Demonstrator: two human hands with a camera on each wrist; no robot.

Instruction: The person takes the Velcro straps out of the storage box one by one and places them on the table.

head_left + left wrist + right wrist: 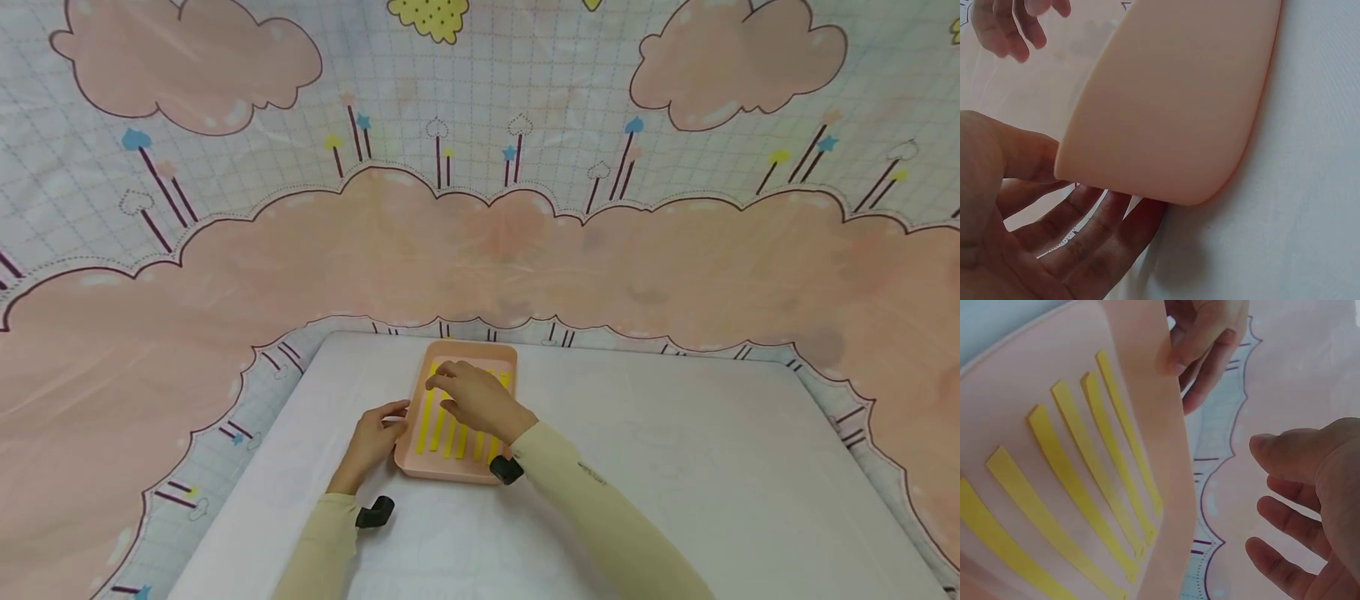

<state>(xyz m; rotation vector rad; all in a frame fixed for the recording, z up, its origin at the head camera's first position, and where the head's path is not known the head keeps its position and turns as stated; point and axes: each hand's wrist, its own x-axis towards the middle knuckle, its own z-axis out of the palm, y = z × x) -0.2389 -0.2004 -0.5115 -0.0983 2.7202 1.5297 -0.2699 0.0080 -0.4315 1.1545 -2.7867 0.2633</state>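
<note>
Mostly there is cloth around me: a hanging sheet (480, 258), printed with peach clouds (738, 62), hearts and stars, rises behind and beside the white table (712, 467). The pink tray (446, 476) lies on the table toward its far edge, left of the middle, with yellow strips (1077, 487) set side by side in it. My right hand (480, 402) hangs above the tray and hides parts of several strips from the head view. A black device (375, 512) sits at each wrist. On my right sleeve (630, 533) there's a dark mark (591, 473), too small to read. My left hand (369, 446) holds the tray at its left side, thumb at the rim and bent fingers against the outer wall; whether their tips reach underneath, I can't tell from the dim wrist view. My right fingers are spread and loosely bent, thumb well apart, grasping nothing.
</note>
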